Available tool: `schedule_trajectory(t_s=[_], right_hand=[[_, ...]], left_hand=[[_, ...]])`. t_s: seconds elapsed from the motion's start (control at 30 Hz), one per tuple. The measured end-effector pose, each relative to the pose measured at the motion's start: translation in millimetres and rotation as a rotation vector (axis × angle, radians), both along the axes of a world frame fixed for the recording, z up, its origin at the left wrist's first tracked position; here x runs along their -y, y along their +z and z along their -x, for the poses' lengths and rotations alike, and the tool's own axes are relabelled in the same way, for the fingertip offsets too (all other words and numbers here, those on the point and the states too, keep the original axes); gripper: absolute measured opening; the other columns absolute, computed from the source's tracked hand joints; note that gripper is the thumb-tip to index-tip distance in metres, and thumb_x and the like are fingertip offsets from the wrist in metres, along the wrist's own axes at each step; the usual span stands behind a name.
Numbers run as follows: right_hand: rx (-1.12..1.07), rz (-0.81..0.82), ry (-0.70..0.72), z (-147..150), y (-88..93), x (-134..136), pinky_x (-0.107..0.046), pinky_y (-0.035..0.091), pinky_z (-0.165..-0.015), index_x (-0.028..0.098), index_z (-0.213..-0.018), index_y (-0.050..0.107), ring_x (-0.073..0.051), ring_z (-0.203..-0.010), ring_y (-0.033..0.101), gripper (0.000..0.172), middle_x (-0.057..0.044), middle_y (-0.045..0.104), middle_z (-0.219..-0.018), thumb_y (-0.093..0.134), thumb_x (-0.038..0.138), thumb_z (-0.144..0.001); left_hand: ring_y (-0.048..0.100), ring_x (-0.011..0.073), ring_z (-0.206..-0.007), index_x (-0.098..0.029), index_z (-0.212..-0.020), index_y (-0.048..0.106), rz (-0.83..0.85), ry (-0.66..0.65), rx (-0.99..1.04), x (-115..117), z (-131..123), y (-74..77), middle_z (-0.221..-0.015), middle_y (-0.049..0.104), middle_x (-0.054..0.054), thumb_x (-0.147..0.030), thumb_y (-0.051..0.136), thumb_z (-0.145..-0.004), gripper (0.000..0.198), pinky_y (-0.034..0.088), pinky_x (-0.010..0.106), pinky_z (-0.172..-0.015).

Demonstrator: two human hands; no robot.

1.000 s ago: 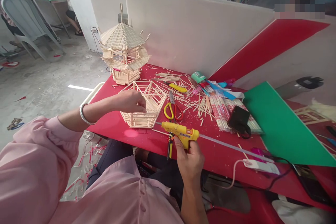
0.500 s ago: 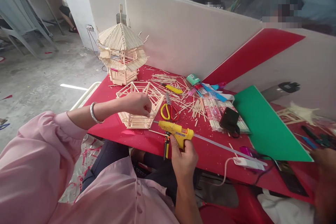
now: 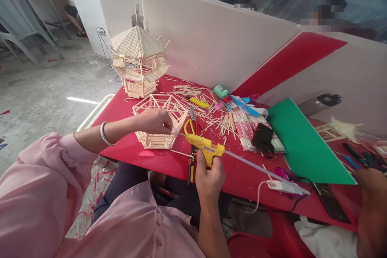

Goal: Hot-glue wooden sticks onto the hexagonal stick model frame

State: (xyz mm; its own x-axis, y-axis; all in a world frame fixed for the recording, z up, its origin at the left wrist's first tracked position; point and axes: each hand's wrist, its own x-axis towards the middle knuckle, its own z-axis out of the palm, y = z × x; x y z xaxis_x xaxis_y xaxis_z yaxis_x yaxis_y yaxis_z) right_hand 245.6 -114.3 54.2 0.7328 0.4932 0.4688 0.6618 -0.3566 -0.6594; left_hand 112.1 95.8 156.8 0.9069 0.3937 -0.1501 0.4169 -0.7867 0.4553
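Note:
My right hand is wrapped round the grip of a yellow hot glue gun, a long clear glue stick trailing from its back end. The gun's nozzle points left, close to the fingertips of my left hand. Those fingers are pinched together over the right side of a hexagonal stick frame; whatever they hold is hidden. Under the gun, pliers with black and yellow handles lie at the table edge. Scissors with red and yellow handles rest just behind the gun.
A stick pagoda stands at the back left of the red table. Loose sticks, a yellow cutter and packs of sticks lie behind. A green board leans at right, near a power strip and another person's hand.
The glue gun has tilted, its nozzle rising toward my left fingertips. My left hand stays pinched over the frame, almost in place. The view has shifted slightly.

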Motion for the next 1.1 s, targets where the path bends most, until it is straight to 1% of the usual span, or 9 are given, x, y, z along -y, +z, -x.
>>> schedule_trajectory(t_s=[0.2, 0.43, 0.57, 0.73, 0.97, 1.1], right_hand=[[0.046, -0.028, 0.006, 2.3, 2.8, -0.2, -0.026, 0.039, -0.052, 0.023, -0.067, 0.051, -0.016, -0.05, 0.054, 0.054, -0.001, 0.057, -0.055, 0.063, 0.074, -0.077], [0.051, -0.014, -0.006, 2.0, 1.2, 0.0, -0.025, 0.039, -0.051, 0.022, -0.066, 0.05, -0.014, -0.049, 0.053, 0.055, 0.001, 0.057, -0.055, 0.062, 0.075, -0.077], [0.046, -0.017, 0.008, 1.7, 0.8, -0.2, -0.025, 0.04, -0.051, 0.021, -0.067, 0.053, -0.014, -0.05, 0.053, 0.054, 0.0, 0.058, -0.056, 0.063, 0.074, -0.078], [0.045, -0.028, -0.012, 1.7, 0.1, -1.6, -0.026, 0.04, -0.052, 0.021, -0.069, 0.055, -0.015, -0.05, 0.053, 0.057, -0.001, 0.058, -0.056, 0.061, 0.076, -0.077], [0.013, -0.016, 0.005, 2.0, -0.6, -0.3, -0.026, 0.039, -0.051, 0.021, -0.066, 0.052, -0.014, -0.049, 0.051, 0.056, 0.0, 0.057, -0.056, 0.063, 0.075, -0.076], [0.012, -0.028, 0.014, 2.8, 0.0, 0.3, -0.025, 0.039, -0.051, 0.022, -0.066, 0.052, -0.014, -0.048, 0.051, 0.055, 0.0, 0.057, -0.055, 0.064, 0.074, -0.076]], left_hand=[[0.061, 0.0114, -0.065, -0.02, -0.082, 0.078, 0.044, -0.018, 0.026, -3.1, -0.2, -3.6, -0.078, 0.075, 0.0, -0.02, 0.062, -0.077, 0.017, 0.035, 0.022, -0.055], [0.059, 0.0096, -0.062, -0.019, -0.076, 0.077, 0.033, -0.035, 0.076, -3.0, 0.6, -5.0, -0.074, 0.073, 0.0, -0.017, 0.06, -0.075, 0.017, 0.035, 0.02, -0.055], [0.057, 0.009, -0.061, -0.018, -0.076, 0.077, 0.029, -0.038, 0.078, -3.1, 1.0, -5.4, -0.072, 0.072, -0.001, -0.016, 0.06, -0.075, 0.017, 0.034, 0.02, -0.054], [0.055, 0.0088, -0.059, -0.017, -0.071, 0.075, 0.043, -0.04, 0.106, -4.5, 1.1, -7.5, -0.069, 0.069, -0.001, -0.016, 0.059, -0.073, 0.017, 0.032, 0.02, -0.052], [0.047, 0.0072, -0.052, -0.015, -0.063, 0.071, 0.067, -0.038, 0.115, -3.4, 0.1, -6.9, -0.057, 0.061, -0.003, -0.014, 0.057, -0.07, 0.015, 0.03, 0.02, -0.05], [0.047, 0.0072, -0.052, -0.015, -0.064, 0.07, 0.068, -0.037, 0.108, -3.8, 0.6, -6.3, -0.057, 0.06, -0.003, -0.015, 0.059, -0.071, 0.013, 0.03, 0.02, -0.049]])
